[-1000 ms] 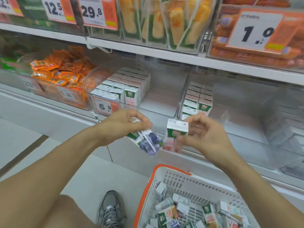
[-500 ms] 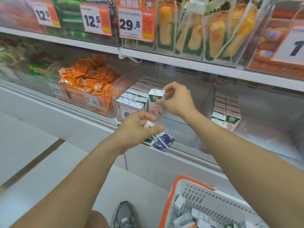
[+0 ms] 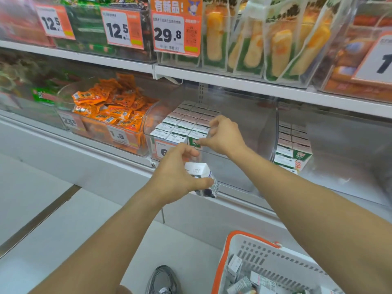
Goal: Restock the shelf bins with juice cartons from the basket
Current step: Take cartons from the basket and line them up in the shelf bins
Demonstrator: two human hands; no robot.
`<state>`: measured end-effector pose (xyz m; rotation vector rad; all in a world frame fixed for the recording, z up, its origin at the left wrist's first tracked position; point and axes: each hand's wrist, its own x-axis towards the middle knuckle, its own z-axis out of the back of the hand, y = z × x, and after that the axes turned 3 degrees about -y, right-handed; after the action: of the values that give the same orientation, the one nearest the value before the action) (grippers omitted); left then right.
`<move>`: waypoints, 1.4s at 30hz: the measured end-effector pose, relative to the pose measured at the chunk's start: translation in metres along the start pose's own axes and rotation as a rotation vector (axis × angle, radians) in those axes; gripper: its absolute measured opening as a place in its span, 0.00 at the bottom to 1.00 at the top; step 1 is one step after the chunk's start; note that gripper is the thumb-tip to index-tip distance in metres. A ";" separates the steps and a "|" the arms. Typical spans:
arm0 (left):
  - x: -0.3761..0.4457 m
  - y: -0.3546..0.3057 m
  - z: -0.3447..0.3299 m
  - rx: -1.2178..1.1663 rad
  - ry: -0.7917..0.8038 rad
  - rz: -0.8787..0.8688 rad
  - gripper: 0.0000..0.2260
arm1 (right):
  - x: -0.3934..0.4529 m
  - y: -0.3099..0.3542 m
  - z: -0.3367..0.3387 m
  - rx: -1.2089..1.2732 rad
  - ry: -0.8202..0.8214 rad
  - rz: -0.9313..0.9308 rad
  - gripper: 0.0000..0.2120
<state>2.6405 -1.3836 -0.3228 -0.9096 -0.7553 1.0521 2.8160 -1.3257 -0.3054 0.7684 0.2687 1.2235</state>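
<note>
My left hand (image 3: 176, 175) is shut on a white and purple juice carton (image 3: 206, 183), held tilted in front of the shelf edge. My right hand (image 3: 226, 135) reaches into the clear shelf bin (image 3: 273, 132). Its fingers pinch a green and white juice carton (image 3: 194, 141) that stands at the front right of the rows of cartons (image 3: 186, 117) in the bin. The right half of that bin is bare. At the bottom right is the white basket with an orange rim (image 3: 250, 236), with several loose cartons (image 3: 263, 281) inside.
A second clear bin to the right holds a stack of green cartons (image 3: 297, 153). Orange snack packs (image 3: 110, 107) fill the bin to the left. Price tags and packaged goods line the upper shelf (image 3: 233, 80). My grey shoe (image 3: 163, 281) is on the floor beside the basket.
My right hand carried its carton from above the basket up into the bin and lowered it into the front row. My left hand rose toward the shelf with the purple carton.
</note>
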 end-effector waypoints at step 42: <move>-0.013 -0.143 -0.283 0.132 0.273 -0.551 0.16 | -0.173 -0.256 0.394 0.403 -0.011 0.049 0.17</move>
<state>2.9364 -1.4988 -0.3186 -0.6584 -0.6457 0.4740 3.1723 -1.6688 -0.2244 1.1340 0.4994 1.2263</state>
